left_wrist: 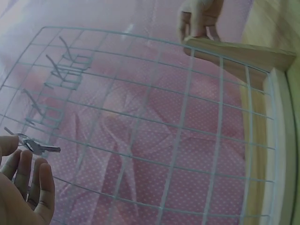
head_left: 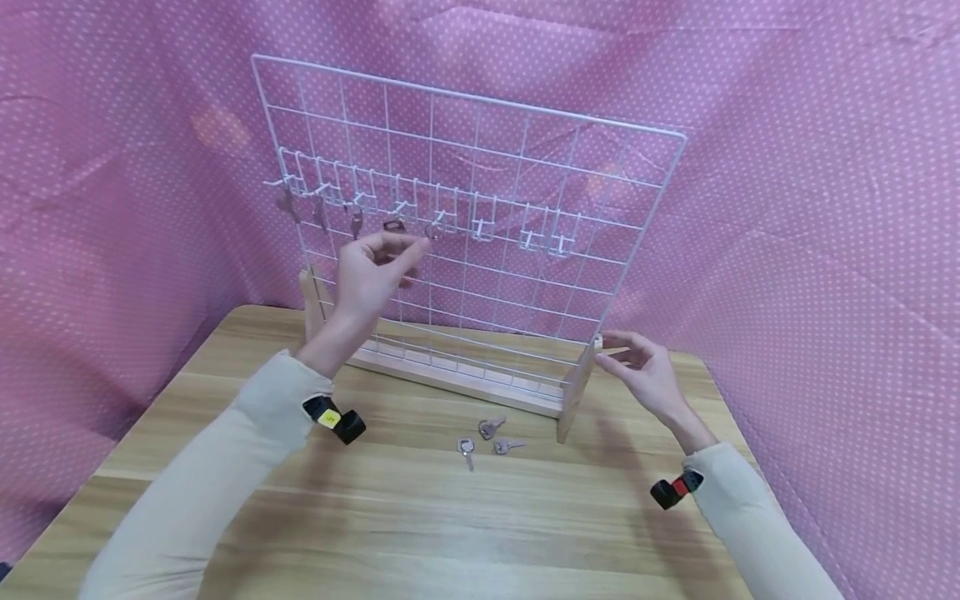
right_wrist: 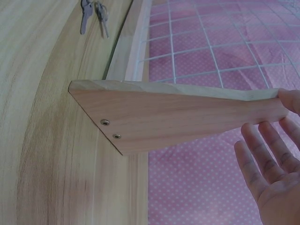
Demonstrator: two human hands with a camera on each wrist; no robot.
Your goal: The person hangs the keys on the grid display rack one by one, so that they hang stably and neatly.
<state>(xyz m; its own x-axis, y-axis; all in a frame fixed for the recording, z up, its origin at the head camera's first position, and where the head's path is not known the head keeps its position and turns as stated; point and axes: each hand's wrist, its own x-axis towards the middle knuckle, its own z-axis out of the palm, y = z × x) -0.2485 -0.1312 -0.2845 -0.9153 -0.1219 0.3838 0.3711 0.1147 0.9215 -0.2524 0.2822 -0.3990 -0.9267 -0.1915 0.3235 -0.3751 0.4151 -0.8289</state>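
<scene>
My left hand is raised in front of the white wire grid rack. Its thumb and index finger pinch a small silver key beside one of the hooks; whether the key's ring is on that hook, I cannot tell. To the left, several keys hang from hooks, among them a key on the leftmost one and a key nearer the hand. My right hand grips the upper end of the rack's wooden side support between thumb and fingers.
Three loose keys lie on the wooden table before the rack's base, one of them a key pointing toward me. Bare hooks stick out on the grid's right part. A pink dotted cloth hangs behind and at both sides.
</scene>
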